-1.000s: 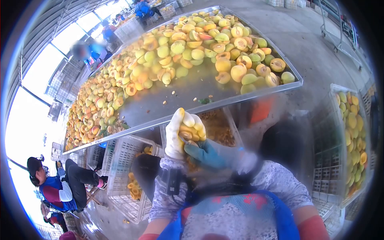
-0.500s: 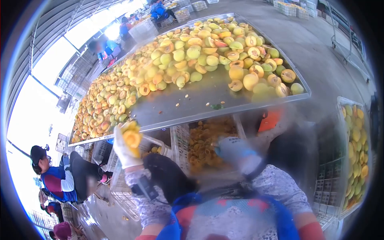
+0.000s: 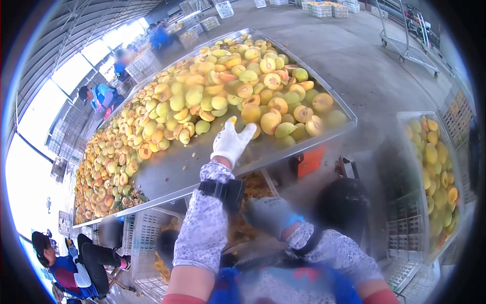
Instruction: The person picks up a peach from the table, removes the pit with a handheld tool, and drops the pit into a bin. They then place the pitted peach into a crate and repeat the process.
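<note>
My left hand point(image 3: 232, 143), in a white glove, reaches over the metal table point(image 3: 174, 175) with thumb and fingers spread and nothing in its grasp. Just beyond the fingertips lie yellow peaches point(image 3: 270, 121), many of them halved with the pit side showing. My right hand point(image 3: 269, 215), in a pale glove with a blue cuff, hangs low in front of my body. Blur covers its fingers, so I cannot see what they hold. Beneath it, partly hidden, a crate of orange-yellow peach pieces point(image 3: 255, 186) stands under the table edge.
A crate of whole peaches point(image 3: 434, 172) stands on my right. Below the table at left is a white plastic crate point(image 3: 147, 238). A co-worker point(image 3: 71, 263) sits at lower left, and another person point(image 3: 104, 96) is beyond the table. A wheeled cart point(image 3: 410, 48) stands at far right.
My left hand, which held peach halves at the table's near left edge, has let them go and moved right and forward over the table. My right hand has shifted slightly left and down.
</note>
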A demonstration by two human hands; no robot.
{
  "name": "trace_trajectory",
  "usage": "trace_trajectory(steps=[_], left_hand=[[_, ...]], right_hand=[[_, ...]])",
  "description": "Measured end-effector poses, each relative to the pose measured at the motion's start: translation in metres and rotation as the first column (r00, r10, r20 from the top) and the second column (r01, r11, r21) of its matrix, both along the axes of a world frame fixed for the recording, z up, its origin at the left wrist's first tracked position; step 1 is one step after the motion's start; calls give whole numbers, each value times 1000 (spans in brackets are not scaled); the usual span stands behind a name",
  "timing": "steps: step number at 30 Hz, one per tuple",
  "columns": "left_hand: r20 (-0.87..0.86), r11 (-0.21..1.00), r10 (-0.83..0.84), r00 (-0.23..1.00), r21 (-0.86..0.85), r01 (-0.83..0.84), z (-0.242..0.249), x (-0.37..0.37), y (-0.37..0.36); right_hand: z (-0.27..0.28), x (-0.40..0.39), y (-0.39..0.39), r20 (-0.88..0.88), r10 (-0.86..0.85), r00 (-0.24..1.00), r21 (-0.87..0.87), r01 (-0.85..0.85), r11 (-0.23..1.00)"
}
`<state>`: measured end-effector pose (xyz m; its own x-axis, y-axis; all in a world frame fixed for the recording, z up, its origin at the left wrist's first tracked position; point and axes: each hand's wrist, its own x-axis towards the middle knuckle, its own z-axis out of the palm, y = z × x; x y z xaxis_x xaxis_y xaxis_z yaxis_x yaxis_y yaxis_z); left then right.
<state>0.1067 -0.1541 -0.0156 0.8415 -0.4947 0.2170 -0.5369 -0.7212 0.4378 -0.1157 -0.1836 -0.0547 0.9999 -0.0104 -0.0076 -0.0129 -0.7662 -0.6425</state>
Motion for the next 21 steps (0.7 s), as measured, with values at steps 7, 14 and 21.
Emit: trace_trajectory(steps=[7, 14, 21], left_hand=[[-384, 952, -212, 899, -288, 102, 18, -4, 0], [-454, 617, -420, 786, -778, -120, 38, -90, 83], [-482, 292, -487, 728, -876, -385, 36, -129, 98]], right_hand=[[12, -3, -27, 163, -178, 970, 11, 179, 984], [52, 13, -11, 441, -338, 832, 390, 161, 906], [41, 20, 12, 429, -243, 870, 301, 116, 947]])
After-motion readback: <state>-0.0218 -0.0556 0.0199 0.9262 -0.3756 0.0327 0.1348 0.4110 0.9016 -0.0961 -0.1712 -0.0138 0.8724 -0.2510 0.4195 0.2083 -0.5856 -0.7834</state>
